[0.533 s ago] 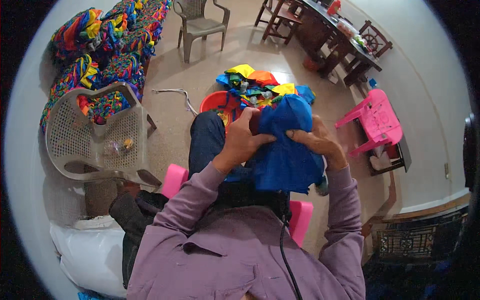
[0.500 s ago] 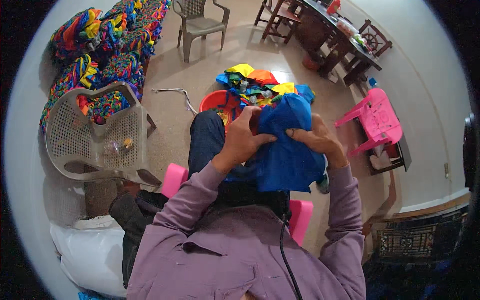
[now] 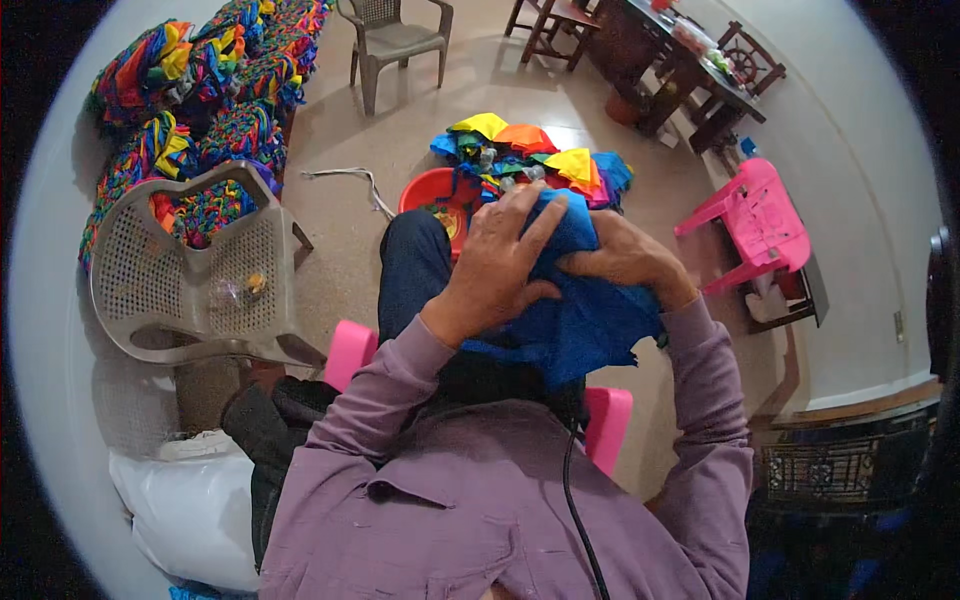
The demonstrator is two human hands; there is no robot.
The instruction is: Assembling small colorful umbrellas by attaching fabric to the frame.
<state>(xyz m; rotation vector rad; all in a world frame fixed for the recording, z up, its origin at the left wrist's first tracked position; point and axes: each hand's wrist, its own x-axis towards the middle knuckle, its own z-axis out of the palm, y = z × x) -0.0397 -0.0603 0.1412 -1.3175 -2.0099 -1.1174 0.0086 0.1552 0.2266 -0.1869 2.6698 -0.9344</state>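
A piece of blue cloth (image 3: 585, 325) hangs over my lap, bunched at the top between my two hands. My right hand (image 3: 635, 258) grips its right side, the thumb lying across the front and the other fingers hidden behind. My left hand (image 3: 495, 260) lies against the cloth's left and upper part, its fingers stretched out and its thumb apart. Just beyond my hands is a heap of colourful cloth pieces (image 3: 570, 165), yellow, orange, blue and green, with small clear plastic parts among them. Left of the heap, a red basin (image 3: 425, 187) holds some greenish bits.
A grey plastic chair (image 3: 235, 290) stands at my left, with piles of multicoloured cloth (image 3: 235, 140) behind it. Another chair (image 3: 400, 40) is farther off. A pink stool (image 3: 755, 220) stands at right, and a dark table (image 3: 690, 75) at far right. A white cord (image 3: 370, 180) lies on the floor.
My left hand has turned over and moved up the cloth, its fingers now stretched out. The blue cloth, spread flat before, is now more folded and crumpled. My right hand has shifted its hold.
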